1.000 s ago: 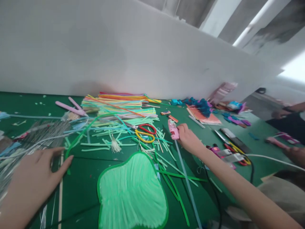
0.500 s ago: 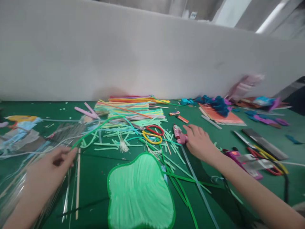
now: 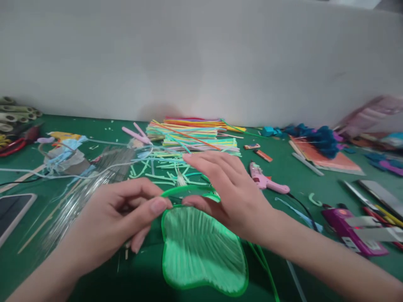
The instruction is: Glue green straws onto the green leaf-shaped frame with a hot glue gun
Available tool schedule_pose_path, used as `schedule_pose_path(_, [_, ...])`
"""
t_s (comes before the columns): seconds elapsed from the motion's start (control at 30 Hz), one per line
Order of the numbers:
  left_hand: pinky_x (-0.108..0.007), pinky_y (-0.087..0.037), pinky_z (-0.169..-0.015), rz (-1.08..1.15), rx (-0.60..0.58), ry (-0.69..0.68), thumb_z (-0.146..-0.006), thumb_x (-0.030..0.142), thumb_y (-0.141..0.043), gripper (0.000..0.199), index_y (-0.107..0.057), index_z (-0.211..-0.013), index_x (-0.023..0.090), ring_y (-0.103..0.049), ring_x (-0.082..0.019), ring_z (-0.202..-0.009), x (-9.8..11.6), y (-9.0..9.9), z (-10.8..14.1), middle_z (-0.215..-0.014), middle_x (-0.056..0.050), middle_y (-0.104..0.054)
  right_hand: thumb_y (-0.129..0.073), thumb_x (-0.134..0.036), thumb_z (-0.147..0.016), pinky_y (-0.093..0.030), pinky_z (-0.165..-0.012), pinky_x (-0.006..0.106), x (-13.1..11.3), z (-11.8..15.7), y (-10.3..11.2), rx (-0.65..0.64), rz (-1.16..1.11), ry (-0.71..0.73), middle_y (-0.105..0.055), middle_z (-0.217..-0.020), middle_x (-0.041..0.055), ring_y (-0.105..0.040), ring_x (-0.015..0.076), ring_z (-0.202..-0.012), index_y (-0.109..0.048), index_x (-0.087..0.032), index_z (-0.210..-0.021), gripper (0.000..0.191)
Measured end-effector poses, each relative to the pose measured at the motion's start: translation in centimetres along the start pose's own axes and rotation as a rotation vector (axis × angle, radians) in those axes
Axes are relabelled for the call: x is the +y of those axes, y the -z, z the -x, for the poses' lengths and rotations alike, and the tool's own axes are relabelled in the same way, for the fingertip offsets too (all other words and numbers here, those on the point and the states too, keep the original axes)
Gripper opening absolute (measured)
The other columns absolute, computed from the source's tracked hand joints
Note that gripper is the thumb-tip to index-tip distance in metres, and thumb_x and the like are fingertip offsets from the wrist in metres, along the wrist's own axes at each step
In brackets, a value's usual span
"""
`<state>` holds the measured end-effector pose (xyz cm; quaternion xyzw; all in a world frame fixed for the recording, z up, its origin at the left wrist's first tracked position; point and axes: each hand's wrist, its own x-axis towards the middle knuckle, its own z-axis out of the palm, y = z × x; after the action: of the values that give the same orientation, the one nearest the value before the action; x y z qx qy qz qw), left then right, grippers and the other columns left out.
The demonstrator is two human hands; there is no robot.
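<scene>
My left hand (image 3: 126, 209) is closed in a pinch on a bright green pipe cleaner (image 3: 185, 189), which arches toward the right. My right hand (image 3: 233, 193) hovers over that strip with thumb and fingers apart; whether it touches the strip is hard to make out. Below both hands lies a mint-green ribbed, leaf-like piece (image 3: 204, 251) with a darker green edge, its top partly hidden by my right hand. A pink hot glue gun (image 3: 267, 182) rests on the table beyond my right wrist.
Bundled coloured pipe cleaners (image 3: 195, 134) lie by the wall, with cut pieces in front. Thin clear rods (image 3: 85, 197) spread at left near a phone (image 3: 14, 214). At right are a magenta device (image 3: 352, 235), scissors (image 3: 362, 195) and blue fuzzy pieces (image 3: 324, 140).
My right hand has left the glue gun and come to the middle above the ribbed piece. My left hand has moved right with the green pipe cleaner. The glue gun now lies turned.
</scene>
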<state>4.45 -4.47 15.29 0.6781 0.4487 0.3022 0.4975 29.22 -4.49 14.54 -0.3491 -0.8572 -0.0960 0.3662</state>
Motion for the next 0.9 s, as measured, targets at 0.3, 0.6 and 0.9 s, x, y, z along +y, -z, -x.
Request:
schedule_pose_path(0.3, [-0.019,-0.054,-0.048,-0.274,0.134,-0.256,-0.102,0.05,-0.053,0.039,-0.08,-0.088,0.026,-0.074,-0.014,-0.056,-4.2,1.5,0.2,-0.069,0.003,-0.08,-0.062,-0.022,-0.107,-0.051,-0.063,0.022,1.7,-1.2,1.5,-0.313,-0.398,-0.245,-0.081,-0.088,0.0001,-0.072,0.0118,-0.073,-0.076,-0.021,-0.102,0.015])
schedule_pose_path(0.6, [-0.025,-0.055,-0.094,-0.703,0.438,-0.355,-0.106,0.028,-0.064,0.014,-0.074,-0.114,0.027,-0.073,-0.014,-0.097,-12.5,-3.5,8.6,-0.105,0.002,-0.079,-0.064,-0.017,-0.105,-0.052,-0.072,0.024,3.0,1.1,-2.3,-0.585,-0.389,-0.211,-0.082,-0.091,0.0029,-0.075,0.0154,-0.083,-0.077,-0.018,-0.099,0.014])
schedule_pose_path(0.9, [-0.043,-0.044,-0.111,-0.809,0.448,-0.425,-0.096,0.014,-0.074,0.038,-0.073,-0.134,0.016,-0.065,-0.028,-0.119,-13.9,-8.2,11.0,-0.119,-0.01,-0.077,-0.068,-0.014,-0.104,-0.052,-0.075,0.022,2.5,1.7,-5.4,-0.625,-0.402,-0.19,-0.081,-0.093,0.0041,-0.075,0.0143,-0.084,-0.077,-0.014,-0.098,0.01])
